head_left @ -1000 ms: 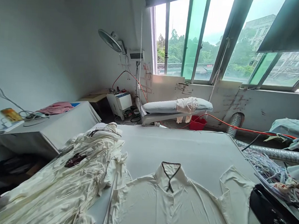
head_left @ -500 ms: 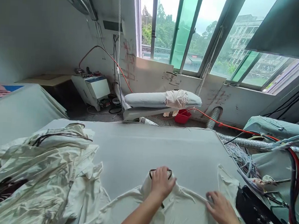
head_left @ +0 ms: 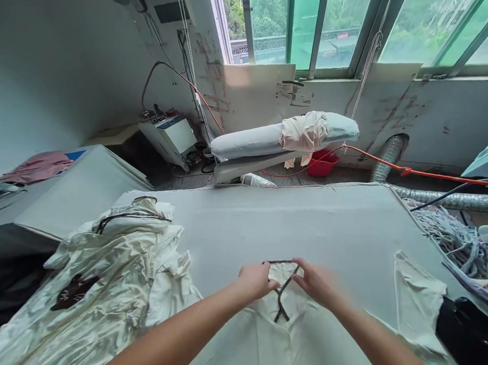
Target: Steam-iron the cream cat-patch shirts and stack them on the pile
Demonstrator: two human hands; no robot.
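Observation:
A cream shirt (head_left: 267,343) with dark trim round its neckline lies spread on the padded table (head_left: 291,218). My left hand (head_left: 256,281) is closed on the left side of the collar, fingers curled over its edge. At the collar's right side, my right hand (head_left: 314,280) pinches the dark trim between thumb and fingers. Between the hands the neck opening shows, with the dark trim crossing below it. The shirt's lower part runs out of view beneath my forearms.
Rumpled cream garments (head_left: 126,274) are heaped at the left. A black iron-like object (head_left: 468,334) sits at the right edge beside a cream cloth piece (head_left: 417,292). Beyond the table stand a padded sleeve board (head_left: 250,144) and a red bucket (head_left: 323,162); an orange hose (head_left: 430,174) crosses right.
My right hand has moved left from the shirt's right side to the collar. My left hand has shifted to the collar's left edge. The view has tilted and turned.

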